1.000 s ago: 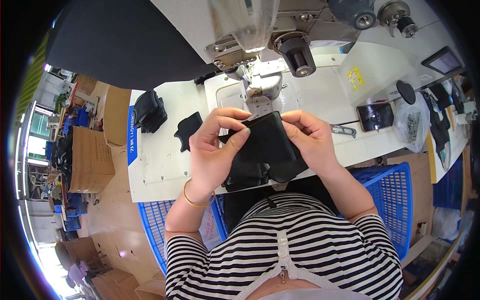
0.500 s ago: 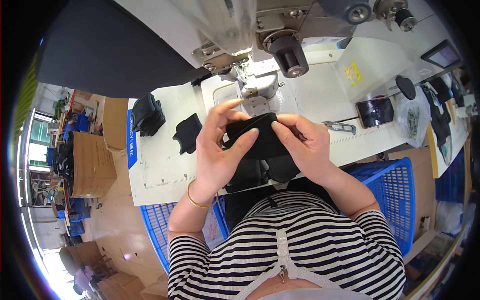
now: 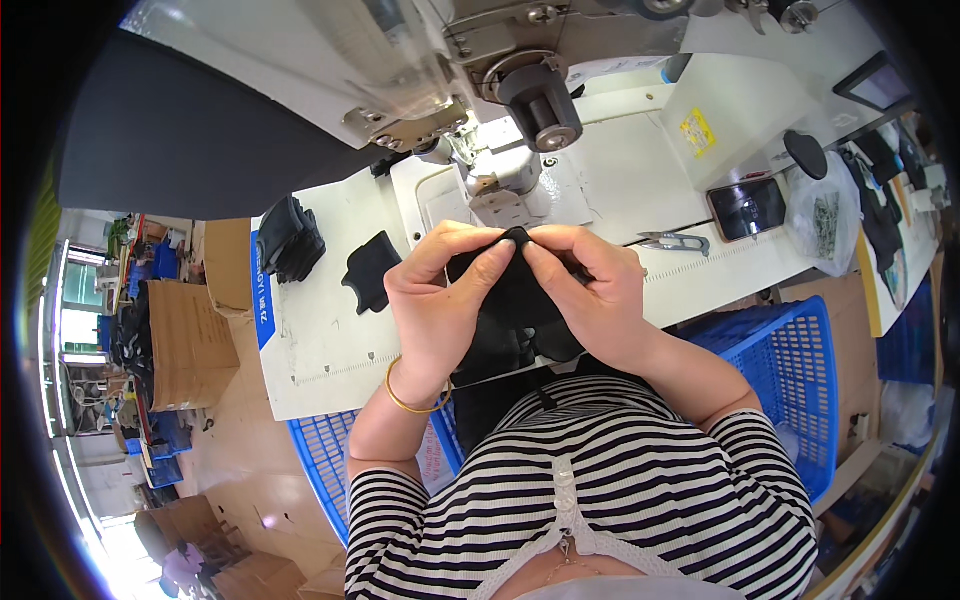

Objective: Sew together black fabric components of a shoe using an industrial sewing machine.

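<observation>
A small piece of black fabric (image 3: 515, 285) is pinched along its top edge between both hands, close in front of a sewing machine (image 3: 505, 180). My left hand (image 3: 440, 295) grips it with thumb and forefinger, and my right hand (image 3: 590, 295) does the same just beside it, the fingertips nearly meeting. More black fabric pieces (image 3: 495, 345) lie below the held one at the table's near edge, partly hidden by it. To the left, a single black cut piece (image 3: 370, 272) lies flat on the white table (image 3: 310, 345), with a stack of black pieces (image 3: 290, 238) farther left.
Thread snips (image 3: 675, 242) and a phone (image 3: 747, 208) lie to the right, near a clear plastic bag (image 3: 825, 225). Blue plastic baskets, one at the right (image 3: 780, 370) and one at the left (image 3: 325, 450), stand below the table edge. Cardboard boxes (image 3: 190, 345) stand at the left.
Both hands have drawn closer together, and their fingertips now pinch the fabric's top edge side by side. The fabric's upper part has narrowed between them. The view has shifted slightly.
</observation>
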`<state>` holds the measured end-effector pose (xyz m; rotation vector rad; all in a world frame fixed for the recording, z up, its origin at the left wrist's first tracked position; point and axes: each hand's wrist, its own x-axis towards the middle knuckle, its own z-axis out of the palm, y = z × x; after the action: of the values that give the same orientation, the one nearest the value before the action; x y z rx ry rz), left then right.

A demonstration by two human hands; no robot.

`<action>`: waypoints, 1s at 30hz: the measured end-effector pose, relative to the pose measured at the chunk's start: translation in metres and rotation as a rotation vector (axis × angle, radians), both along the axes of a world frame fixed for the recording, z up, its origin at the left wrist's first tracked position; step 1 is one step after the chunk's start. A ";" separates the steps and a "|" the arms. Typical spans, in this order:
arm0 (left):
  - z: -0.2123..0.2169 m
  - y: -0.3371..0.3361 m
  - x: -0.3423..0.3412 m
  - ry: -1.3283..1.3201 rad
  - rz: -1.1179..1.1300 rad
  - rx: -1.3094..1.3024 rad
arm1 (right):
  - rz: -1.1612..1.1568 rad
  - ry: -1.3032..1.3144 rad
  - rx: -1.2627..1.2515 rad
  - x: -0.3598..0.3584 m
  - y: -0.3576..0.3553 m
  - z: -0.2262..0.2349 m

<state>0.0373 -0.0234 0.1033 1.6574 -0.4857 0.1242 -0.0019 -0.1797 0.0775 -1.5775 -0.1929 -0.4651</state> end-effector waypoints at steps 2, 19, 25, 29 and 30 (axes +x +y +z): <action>0.000 0.000 -0.001 0.019 0.009 -0.020 | -0.008 -0.005 0.004 0.001 0.001 -0.001; -0.001 -0.004 -0.001 -0.127 0.121 0.030 | -0.051 -0.060 0.023 0.004 0.008 -0.006; -0.002 0.003 0.007 0.059 0.166 -0.177 | -0.020 -0.009 -0.168 -0.008 -0.008 0.000; -0.003 0.003 0.007 0.108 0.165 -0.247 | -0.033 -0.047 -0.190 -0.007 -0.006 0.000; -0.003 0.003 0.008 0.109 0.164 -0.245 | -0.042 -0.051 -0.183 -0.006 -0.006 -0.001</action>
<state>0.0452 -0.0201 0.0998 1.4525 -0.2410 0.2049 -0.0081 -0.1852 0.0766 -1.7518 -0.2474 -0.5332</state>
